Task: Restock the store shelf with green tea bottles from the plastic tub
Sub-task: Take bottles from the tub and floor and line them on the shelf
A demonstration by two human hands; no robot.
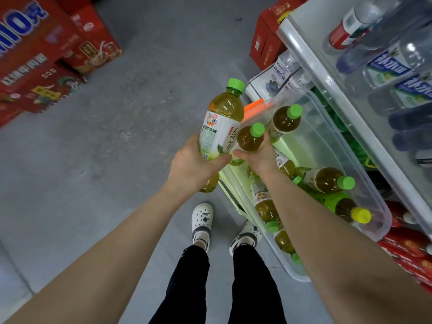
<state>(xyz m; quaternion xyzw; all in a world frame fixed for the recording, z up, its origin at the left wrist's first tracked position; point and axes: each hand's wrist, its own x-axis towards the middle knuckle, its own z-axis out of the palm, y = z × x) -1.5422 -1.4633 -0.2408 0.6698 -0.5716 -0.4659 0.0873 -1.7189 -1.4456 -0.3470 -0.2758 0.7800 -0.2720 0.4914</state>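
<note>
The left grip [194,164] clamps 1 green-capped plastic tea bottle [219,127] — the right grip [259,156] clamps a 2nd bottle [250,139]. A clear plastic tub [322,146] sits just beside.

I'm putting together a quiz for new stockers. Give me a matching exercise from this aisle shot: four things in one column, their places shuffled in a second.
Things
1. yellow-capped bottle
2. red-capped bottle
3. red cartons
4. white-labelled green tea bottle

Places
A. on the floor
B. in the left hand
C. in the plastic tub
D. on the shelf

Pairs: 1-C, 2-D, 3-A, 4-B
</note>
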